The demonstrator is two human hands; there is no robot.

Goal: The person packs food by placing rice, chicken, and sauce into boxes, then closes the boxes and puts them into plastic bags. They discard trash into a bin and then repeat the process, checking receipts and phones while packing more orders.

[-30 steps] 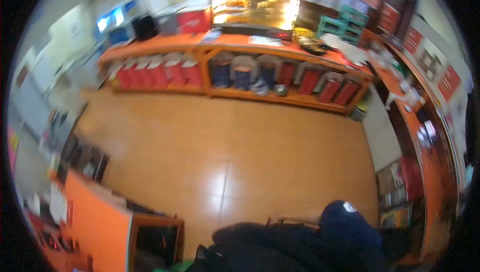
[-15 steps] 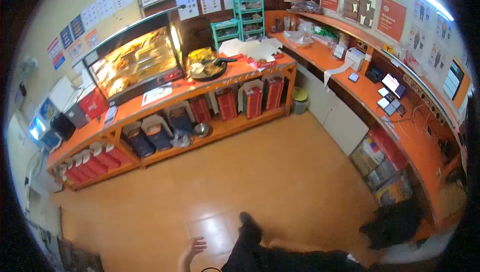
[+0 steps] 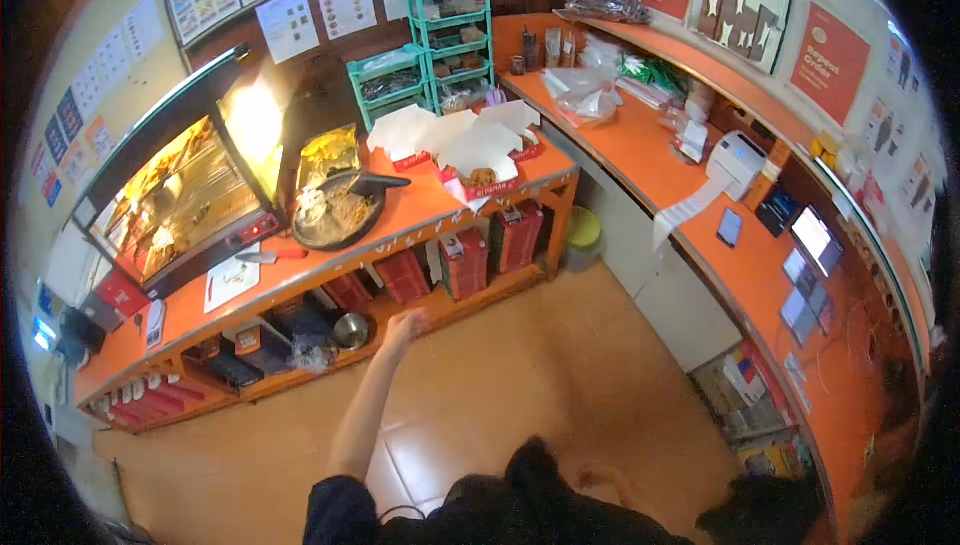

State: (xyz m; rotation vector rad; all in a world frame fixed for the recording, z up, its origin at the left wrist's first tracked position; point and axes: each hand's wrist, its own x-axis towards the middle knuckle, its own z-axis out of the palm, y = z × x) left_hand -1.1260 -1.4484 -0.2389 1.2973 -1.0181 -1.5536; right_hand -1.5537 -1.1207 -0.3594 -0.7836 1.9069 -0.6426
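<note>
The cabinet [image 3: 175, 207] is standing on the front desk [image 3: 412, 207], left of the pan [image 3: 352, 213]; the open boxes [image 3: 482, 173] are resting right of the pan, before the rack [image 3: 452, 37]. The bowl [image 3: 351, 331] is sitting on the shelf [image 3: 425, 317] below. On the side desk [image 3: 640, 173], rightward, the phone [image 3: 730, 228] is lying before the printer [image 3: 737, 163].

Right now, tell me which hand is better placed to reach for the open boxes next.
Left hand, probably: it is raised ahead, toward the boxes; the apparent right hand is only a blur near the body.
</note>
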